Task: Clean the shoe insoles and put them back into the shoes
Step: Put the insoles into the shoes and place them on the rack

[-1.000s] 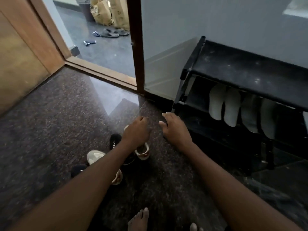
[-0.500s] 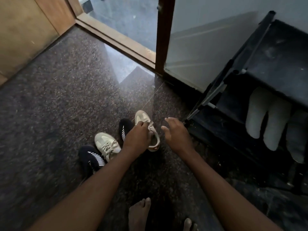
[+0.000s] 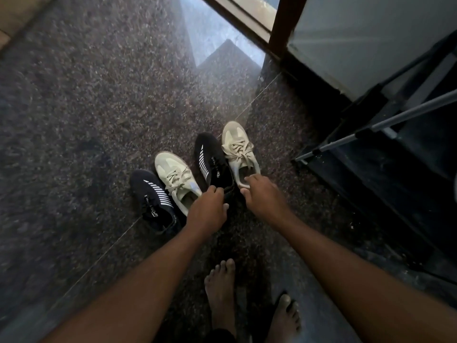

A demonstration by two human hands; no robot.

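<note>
Four shoes stand in a row on the dark speckled floor. From left to right they are a dark striped shoe [image 3: 153, 199], a cream laced sneaker [image 3: 176, 177], a second dark striped shoe [image 3: 214, 162] and a second cream sneaker [image 3: 238, 147]. My left hand [image 3: 209, 211] curls over the heel of the second dark shoe. My right hand [image 3: 262, 194] pinches the heel rim of the second cream sneaker, fingertips inside its opening. No insole shows inside any shoe.
A black shoe rack [image 3: 395, 169] with a grey metal bar stands close on the right. A brown door post [image 3: 284, 26] and a pale wall are behind it. My bare feet [image 3: 220, 293] are on the floor below the hands.
The view has tilted down onto the shoes. My left hand left the cream sneaker and went to the dark shoe's heel. My right hand closed in on the cream sneaker's heel.
</note>
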